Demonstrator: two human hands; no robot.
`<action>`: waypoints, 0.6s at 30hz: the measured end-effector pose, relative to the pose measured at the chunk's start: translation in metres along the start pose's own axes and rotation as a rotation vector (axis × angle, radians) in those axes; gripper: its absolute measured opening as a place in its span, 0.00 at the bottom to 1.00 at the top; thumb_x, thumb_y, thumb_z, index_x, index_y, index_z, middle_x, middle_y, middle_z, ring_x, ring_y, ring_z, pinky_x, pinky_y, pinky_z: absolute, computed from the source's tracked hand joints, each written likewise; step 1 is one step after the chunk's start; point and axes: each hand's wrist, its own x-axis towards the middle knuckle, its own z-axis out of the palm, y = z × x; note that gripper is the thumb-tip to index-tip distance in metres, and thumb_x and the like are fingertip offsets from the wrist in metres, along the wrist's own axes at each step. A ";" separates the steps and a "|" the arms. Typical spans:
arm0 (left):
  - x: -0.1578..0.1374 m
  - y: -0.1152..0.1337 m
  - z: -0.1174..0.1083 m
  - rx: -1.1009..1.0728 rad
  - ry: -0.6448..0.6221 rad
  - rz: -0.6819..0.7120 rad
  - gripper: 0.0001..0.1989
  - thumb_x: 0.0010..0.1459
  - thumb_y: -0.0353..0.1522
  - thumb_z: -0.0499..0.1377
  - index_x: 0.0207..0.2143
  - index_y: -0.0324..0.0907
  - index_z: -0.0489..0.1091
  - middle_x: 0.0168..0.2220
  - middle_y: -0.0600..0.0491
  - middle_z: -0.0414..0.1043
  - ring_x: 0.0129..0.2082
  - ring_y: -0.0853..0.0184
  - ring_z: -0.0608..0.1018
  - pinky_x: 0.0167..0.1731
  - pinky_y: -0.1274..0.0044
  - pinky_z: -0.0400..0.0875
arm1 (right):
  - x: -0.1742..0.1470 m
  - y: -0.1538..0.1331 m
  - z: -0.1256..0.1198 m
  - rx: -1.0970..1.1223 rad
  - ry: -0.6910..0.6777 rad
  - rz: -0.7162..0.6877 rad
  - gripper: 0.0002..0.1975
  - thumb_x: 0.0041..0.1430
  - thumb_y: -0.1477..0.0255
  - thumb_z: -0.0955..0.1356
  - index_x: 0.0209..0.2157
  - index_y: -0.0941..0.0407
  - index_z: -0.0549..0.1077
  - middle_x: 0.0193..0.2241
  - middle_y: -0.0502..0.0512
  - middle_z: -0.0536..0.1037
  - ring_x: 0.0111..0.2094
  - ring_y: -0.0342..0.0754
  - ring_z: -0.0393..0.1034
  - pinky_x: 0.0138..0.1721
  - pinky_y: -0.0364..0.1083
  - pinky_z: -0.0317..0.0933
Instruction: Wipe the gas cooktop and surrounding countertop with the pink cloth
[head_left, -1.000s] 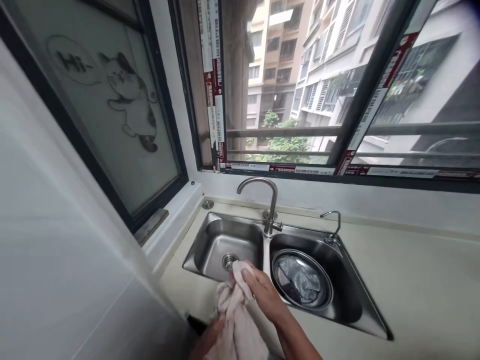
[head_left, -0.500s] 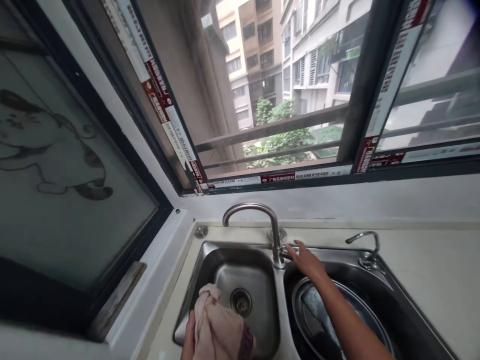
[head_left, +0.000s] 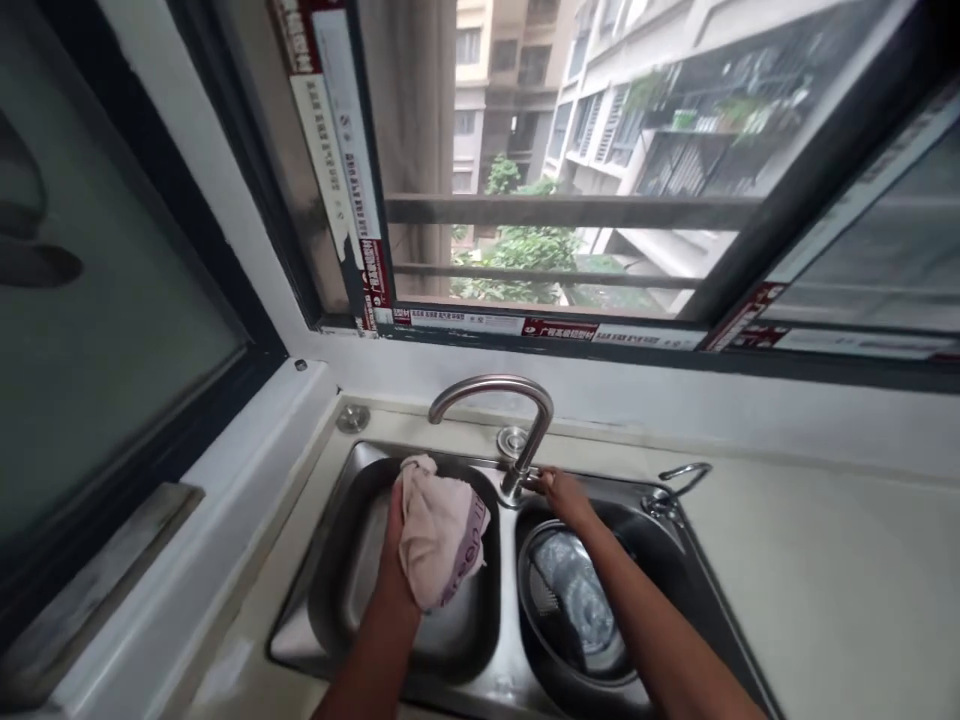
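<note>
A pinkish cloth [head_left: 439,530] with purple lettering along one edge hangs bunched over the left sink basin [head_left: 360,590]. My left hand [head_left: 395,535] grips it from the left side, its fingers mostly hidden behind the fabric. The curved steel faucet [head_left: 495,383] rises between the two basins, its spout above the cloth; no running water shows. At the faucet's base, my right hand [head_left: 559,492] has its fingers closed around the small side lever [head_left: 532,482].
In the right basin [head_left: 660,570] lies a round, shiny glass or metal piece [head_left: 577,590]. A small curved tap [head_left: 686,475] stands at the sink's back right corner. Behind the white counter [head_left: 810,560] is a window frame [head_left: 555,330]; a wall ledge [head_left: 247,480] runs along the left.
The cloth in my left hand has moved forward and up, under the spout. My right hand's fingers have closed onto the lever. The view has shifted.
</note>
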 end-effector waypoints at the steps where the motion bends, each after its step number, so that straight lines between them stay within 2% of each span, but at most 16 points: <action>1: 0.005 0.002 0.003 -0.047 0.002 0.037 0.28 0.63 0.51 0.53 0.57 0.45 0.70 0.47 0.51 0.80 0.48 0.61 0.80 0.50 0.73 0.75 | 0.001 0.001 -0.003 -0.013 -0.004 -0.011 0.18 0.64 0.76 0.58 0.45 0.56 0.78 0.45 0.61 0.80 0.44 0.50 0.75 0.43 0.45 0.65; 3: 0.011 0.005 0.005 -0.154 -0.008 0.062 0.26 0.61 0.48 0.58 0.56 0.43 0.71 0.44 0.51 0.81 0.46 0.61 0.81 0.48 0.73 0.76 | 0.004 0.003 -0.006 -0.021 -0.007 -0.020 0.20 0.65 0.75 0.57 0.45 0.56 0.78 0.43 0.61 0.81 0.43 0.50 0.76 0.43 0.44 0.65; 9: 0.025 0.017 0.003 -0.175 -0.102 -0.133 0.28 0.56 0.50 0.63 0.52 0.42 0.72 0.41 0.48 0.81 0.42 0.57 0.82 0.48 0.63 0.76 | 0.008 0.008 -0.001 0.030 -0.017 -0.006 0.20 0.66 0.75 0.56 0.45 0.58 0.78 0.43 0.64 0.81 0.44 0.51 0.76 0.44 0.45 0.65; 18: 0.053 0.019 0.005 -0.200 -0.110 -0.162 0.24 0.58 0.50 0.61 0.48 0.42 0.74 0.39 0.49 0.81 0.39 0.60 0.83 0.47 0.66 0.77 | 0.017 0.023 -0.005 0.019 -0.085 -0.107 0.14 0.58 0.76 0.64 0.45 0.58 0.77 0.42 0.64 0.81 0.41 0.51 0.76 0.44 0.46 0.64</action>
